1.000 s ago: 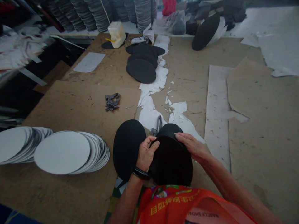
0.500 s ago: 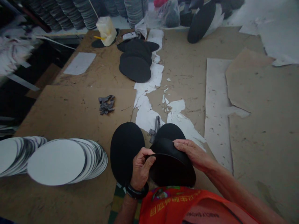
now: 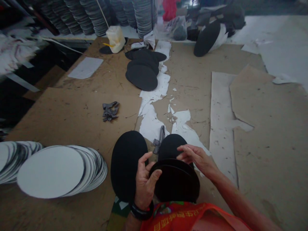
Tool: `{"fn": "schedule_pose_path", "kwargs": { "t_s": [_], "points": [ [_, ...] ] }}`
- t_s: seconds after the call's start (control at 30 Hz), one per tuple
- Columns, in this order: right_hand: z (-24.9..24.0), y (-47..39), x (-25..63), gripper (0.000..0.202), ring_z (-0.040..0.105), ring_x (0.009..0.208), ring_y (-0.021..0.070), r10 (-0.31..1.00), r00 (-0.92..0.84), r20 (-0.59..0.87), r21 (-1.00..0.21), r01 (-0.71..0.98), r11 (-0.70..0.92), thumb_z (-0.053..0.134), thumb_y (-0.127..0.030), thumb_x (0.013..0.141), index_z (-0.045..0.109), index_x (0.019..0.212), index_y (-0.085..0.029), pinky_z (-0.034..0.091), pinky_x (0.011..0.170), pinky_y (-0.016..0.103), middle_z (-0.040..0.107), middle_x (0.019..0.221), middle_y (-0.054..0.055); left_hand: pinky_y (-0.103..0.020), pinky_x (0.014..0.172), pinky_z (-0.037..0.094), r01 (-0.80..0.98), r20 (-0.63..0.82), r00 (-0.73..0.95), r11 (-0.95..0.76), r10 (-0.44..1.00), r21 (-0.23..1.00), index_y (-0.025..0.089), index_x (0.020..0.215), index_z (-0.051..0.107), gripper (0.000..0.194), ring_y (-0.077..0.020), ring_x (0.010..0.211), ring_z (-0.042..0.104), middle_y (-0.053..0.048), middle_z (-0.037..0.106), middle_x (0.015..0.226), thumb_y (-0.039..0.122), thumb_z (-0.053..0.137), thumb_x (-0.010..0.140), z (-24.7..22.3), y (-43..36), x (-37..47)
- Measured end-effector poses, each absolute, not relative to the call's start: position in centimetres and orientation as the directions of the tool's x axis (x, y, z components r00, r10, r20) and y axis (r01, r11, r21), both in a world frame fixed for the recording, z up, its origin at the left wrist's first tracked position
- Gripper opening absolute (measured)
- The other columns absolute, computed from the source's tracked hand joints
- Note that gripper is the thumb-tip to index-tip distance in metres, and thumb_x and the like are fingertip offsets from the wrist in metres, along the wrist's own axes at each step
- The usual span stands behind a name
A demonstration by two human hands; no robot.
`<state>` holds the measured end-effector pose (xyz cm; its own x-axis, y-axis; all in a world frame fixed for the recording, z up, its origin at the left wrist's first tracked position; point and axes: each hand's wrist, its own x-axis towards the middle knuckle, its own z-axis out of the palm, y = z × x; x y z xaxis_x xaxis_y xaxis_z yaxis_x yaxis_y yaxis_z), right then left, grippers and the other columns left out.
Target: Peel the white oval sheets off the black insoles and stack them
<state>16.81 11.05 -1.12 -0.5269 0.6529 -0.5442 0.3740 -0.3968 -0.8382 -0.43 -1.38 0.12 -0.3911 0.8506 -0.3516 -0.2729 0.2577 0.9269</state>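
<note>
A curved black oval piece [image 3: 176,183] stands tilted in front of my orange apron, its hollow, darker side toward me. My left hand [image 3: 145,181] holds its left edge, thumb on the near side and fingers behind, index finger raised. Behind its upper rim is my right hand [image 3: 193,157], fingers loosely apart; whether the fingertips touch the rim I cannot tell. Just beyond lies another black oval piece [image 3: 172,144], partly covered. A flat black oval [image 3: 128,160] lies left of it, partly behind my left hand. A grey fabric strip [image 3: 157,142] rests between the two.
Stacks of white-faced ovals [image 3: 51,171] stand at left. Farther off are a crumpled grey cloth [image 3: 110,110], a pile of black ovals [image 3: 141,75], and a cut-open plastic jug [image 3: 115,38]. Torn white paper [image 3: 150,123] runs along the brown board [image 3: 192,80]. Another black oval [image 3: 207,38] leans at the back.
The black piece has tipped so its hollow side faces me more. My right fingers have come off its outer surface and spread, and my left index finger has lifted. The view has shifted slightly.
</note>
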Motion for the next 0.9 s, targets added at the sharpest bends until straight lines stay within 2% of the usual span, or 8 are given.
{"fn": "schedule_pose_path", "kwargs": {
  "t_s": [0.03, 0.1, 0.17, 0.23, 0.33, 0.63, 0.8, 0.9],
  "points": [
    [-1.8, 11.5, 16.6, 0.039, 0.059, 0.069, 0.0172, 0.749, -0.460, -0.477, -0.842, 0.484, -0.239, 0.041, -0.050, 0.087, 0.058, 0.104, -0.019, 0.045, 0.065, 0.030, 0.065, 0.085, 0.005, -0.021, 0.064, 0.046, -0.223, -0.329, -0.396, 0.258, 0.858, 0.940, 0.022, 0.110, 0.048, 0.038, -0.0129, 0.070, 0.059, 0.000, 0.062, 0.079, 0.032, 0.065, 0.078, 0.1, -1.6, -0.5],
    [-3.1, 12.3, 15.9, 0.034, 0.060, 0.085, 0.0213, 0.853, -0.430, -0.296, -0.716, 0.691, 0.100, 0.047, -0.040, 0.086, 0.055, 0.112, -0.021, 0.045, 0.076, 0.034, 0.061, 0.105, 0.010, -0.019, 0.062, 0.044, -0.102, -0.263, -0.407, 0.242, 0.875, 0.965, 0.019, 0.093, 0.057, 0.019, -0.0115, 0.068, 0.055, 0.001, 0.058, 0.076, 0.032, 0.063, 0.079, -0.2, -2.1, -0.8],
    [-4.2, 13.0, 15.1, 0.037, 0.056, 0.096, 0.0252, 0.838, -0.500, -0.220, -0.502, 0.794, 0.342, 0.052, -0.037, 0.084, 0.053, 0.116, -0.019, 0.044, 0.080, 0.036, 0.057, 0.111, 0.013, -0.019, 0.059, 0.041, -0.030, -0.215, -0.398, 0.222, 0.892, 0.975, 0.018, 0.083, 0.058, 0.012, -0.0103, 0.065, 0.052, 0.002, 0.055, 0.072, 0.030, 0.061, 0.081, -0.3, -2.6, -0.9],
    [-4.8, 13.4, 14.3, 0.042, 0.053, 0.100, 0.0278, 0.805, -0.544, -0.236, -0.333, 0.823, 0.459, 0.057, -0.039, 0.082, 0.052, 0.117, -0.018, 0.043, 0.081, 0.036, 0.056, 0.108, 0.014, -0.019, 0.059, 0.041, -0.019, -0.188, -0.382, 0.195, 0.905, 0.981, 0.019, 0.083, 0.058, 0.009, -0.0102, 0.065, 0.052, 0.002, 0.055, 0.072, 0.028, 0.059, 0.083, -0.2, -2.9, -0.9],
    [-5.2, 13.6, 13.5, 0.042, 0.053, 0.097, 0.0291, 0.794, -0.550, -0.258, -0.221, 0.834, 0.506, 0.061, -0.041, 0.079, 0.053, 0.114, -0.019, 0.041, 0.079, 0.037, 0.057, 0.103, 0.013, -0.020, 0.064, 0.042, -0.023, -0.153, -0.355, 0.155, 0.922, 0.988, 0.021, 0.083, 0.058, 0.006, -0.0111, 0.070, 0.054, 0.002, 0.058, 0.076, 0.026, 0.056, 0.085, 0.1, -3.3, -0.7],
    [-5.4, 14.4, 13.2, 0.029, 0.055, 0.088, 0.0226, 0.786, -0.564, -0.252, -0.226, 0.824, 0.519, 0.067, -0.038, 0.074, 0.058, 0.093, -0.018, 0.041, 0.073, 0.031, 0.057, 0.096, 0.008, -0.021, 0.068, 0.042, 0.012, -0.089, -0.354, 0.100, 0.931, 0.995, 0.021, 0.085, 0.057, 0.004, -0.0118, 0.074, 0.056, 0.001, 0.059, 0.080, 0.022, 0.054, 0.086, 0.4, -4.1, -0.5],
    [-4.9, 14.9, 12.6, 0.049, 0.051, 0.101, 0.0276, 0.725, -0.648, -0.234, -0.215, 0.762, 0.611, 0.066, -0.031, 0.076, 0.050, 0.120, -0.019, 0.038, 0.081, 0.036, 0.056, 0.112, 0.012, -0.022, 0.068, 0.042, -0.013, -0.093, -0.346, 0.095, 0.933, 0.995, 0.020, 0.084, 0.057, 0.005, -0.0124, 0.074, 0.056, 0.001, 0.059, 0.079, 0.023, 0.054, 0.086, 0.5, -4.1, -0.5],
    [-4.6, 15.0, 12.5, 0.048, 0.049, 0.105, 0.0272, 0.648, -0.721, -0.246, -0.227, 0.693, 0.685, 0.063, -0.027, 0.078, 0.049, 0.124, -0.025, 0.036, 0.086, 0.037, 0.055, 0.119, 0.009, -0.023, 0.068, 0.043, -0.038, -0.087, -0.346, 0.079, 0.934, 0.996, 0.020, 0.083, 0.057, 0.007, -0.0127, 0.074, 0.056, 0.000, 0.059, 0.079, 0.023, 0.053, 0.087, 0.6, -4.3, -0.4]
  ]
}}
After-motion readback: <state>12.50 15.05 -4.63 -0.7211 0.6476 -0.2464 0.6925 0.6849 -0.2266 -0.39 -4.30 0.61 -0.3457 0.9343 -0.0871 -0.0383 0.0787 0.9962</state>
